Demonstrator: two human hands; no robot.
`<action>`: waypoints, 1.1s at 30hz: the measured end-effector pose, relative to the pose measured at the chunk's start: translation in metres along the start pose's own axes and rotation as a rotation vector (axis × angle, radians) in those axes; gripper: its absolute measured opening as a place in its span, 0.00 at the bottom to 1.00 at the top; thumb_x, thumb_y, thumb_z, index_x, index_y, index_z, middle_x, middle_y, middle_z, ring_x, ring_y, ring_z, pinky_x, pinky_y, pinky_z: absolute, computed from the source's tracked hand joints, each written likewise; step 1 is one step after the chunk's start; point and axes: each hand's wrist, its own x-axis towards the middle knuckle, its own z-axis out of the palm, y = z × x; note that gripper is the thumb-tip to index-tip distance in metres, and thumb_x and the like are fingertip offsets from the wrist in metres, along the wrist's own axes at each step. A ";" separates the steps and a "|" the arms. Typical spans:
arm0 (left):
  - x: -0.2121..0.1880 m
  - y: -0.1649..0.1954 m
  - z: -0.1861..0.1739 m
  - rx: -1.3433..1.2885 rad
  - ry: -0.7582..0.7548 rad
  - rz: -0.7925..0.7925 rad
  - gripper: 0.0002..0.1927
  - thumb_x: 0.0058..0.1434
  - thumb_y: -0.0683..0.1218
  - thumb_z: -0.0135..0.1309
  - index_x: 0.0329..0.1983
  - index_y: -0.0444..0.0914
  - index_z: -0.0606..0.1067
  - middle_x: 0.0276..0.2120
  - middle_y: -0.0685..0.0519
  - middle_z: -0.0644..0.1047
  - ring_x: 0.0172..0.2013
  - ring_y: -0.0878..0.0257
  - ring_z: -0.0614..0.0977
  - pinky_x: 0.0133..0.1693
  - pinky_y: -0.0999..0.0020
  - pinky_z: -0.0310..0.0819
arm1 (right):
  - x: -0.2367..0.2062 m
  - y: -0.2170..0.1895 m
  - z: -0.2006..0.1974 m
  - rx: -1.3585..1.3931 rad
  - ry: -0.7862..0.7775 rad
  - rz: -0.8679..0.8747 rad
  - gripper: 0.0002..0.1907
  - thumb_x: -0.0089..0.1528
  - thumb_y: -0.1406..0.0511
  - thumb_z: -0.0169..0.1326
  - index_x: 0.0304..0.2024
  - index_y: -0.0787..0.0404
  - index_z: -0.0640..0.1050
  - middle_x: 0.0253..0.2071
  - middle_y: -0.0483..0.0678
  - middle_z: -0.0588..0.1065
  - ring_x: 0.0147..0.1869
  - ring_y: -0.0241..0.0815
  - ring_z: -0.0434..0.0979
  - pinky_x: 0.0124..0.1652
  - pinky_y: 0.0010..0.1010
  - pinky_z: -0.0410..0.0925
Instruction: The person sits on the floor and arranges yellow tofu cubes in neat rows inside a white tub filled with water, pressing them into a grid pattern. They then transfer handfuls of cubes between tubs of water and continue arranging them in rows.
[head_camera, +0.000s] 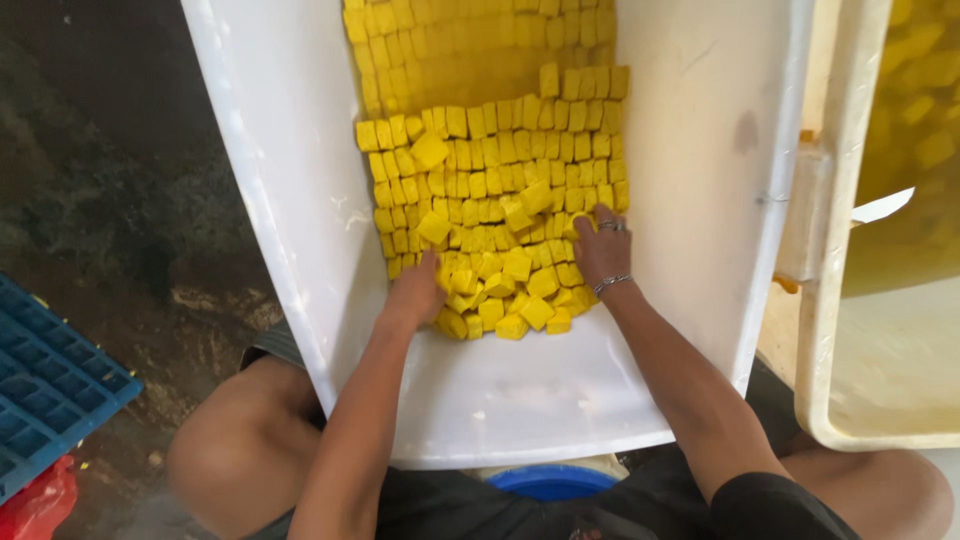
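Note:
A white tub (300, 220) lies tilted in front of me, filled with several yellow cubes (500, 160) in rows. At the near end the cubes sit in a loose jumble (510, 295). My left hand (418, 290) rests on the left edge of that jumble, fingers pushed in among the cubes. My right hand (600, 245), with rings and a bracelet, lies on the right edge, fingertips touching a cube. Whether either hand actually grips a cube is hidden.
A second cream tub (850, 300) holding yellow liquid and cubes stands at the right. A blue plastic crate (50, 390) lies at the left on the dirt floor, with something red (35, 505) below it. A blue rim (550, 482) shows between my knees.

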 end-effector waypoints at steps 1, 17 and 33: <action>0.008 0.005 -0.012 -0.053 0.060 0.059 0.29 0.58 0.43 0.57 0.64 0.39 0.65 0.49 0.34 0.78 0.52 0.40 0.79 0.54 0.50 0.73 | 0.000 -0.003 -0.001 -0.056 0.024 -0.006 0.19 0.52 0.65 0.62 0.45 0.53 0.75 0.56 0.56 0.71 0.58 0.61 0.72 0.50 0.54 0.69; 0.073 0.001 -0.029 -0.098 0.288 0.282 0.28 0.59 0.45 0.60 0.64 0.41 0.70 0.55 0.34 0.69 0.50 0.35 0.74 0.52 0.47 0.71 | 0.054 -0.044 0.026 0.469 0.157 0.132 0.21 0.60 0.67 0.63 0.51 0.64 0.70 0.52 0.57 0.70 0.55 0.58 0.72 0.53 0.45 0.69; 0.058 0.028 -0.006 -0.034 0.209 0.136 0.26 0.59 0.50 0.61 0.61 0.45 0.71 0.54 0.37 0.71 0.53 0.38 0.75 0.52 0.46 0.74 | 0.041 -0.086 0.044 0.358 0.232 0.063 0.31 0.57 0.66 0.68 0.58 0.62 0.66 0.57 0.59 0.68 0.65 0.65 0.68 0.60 0.50 0.67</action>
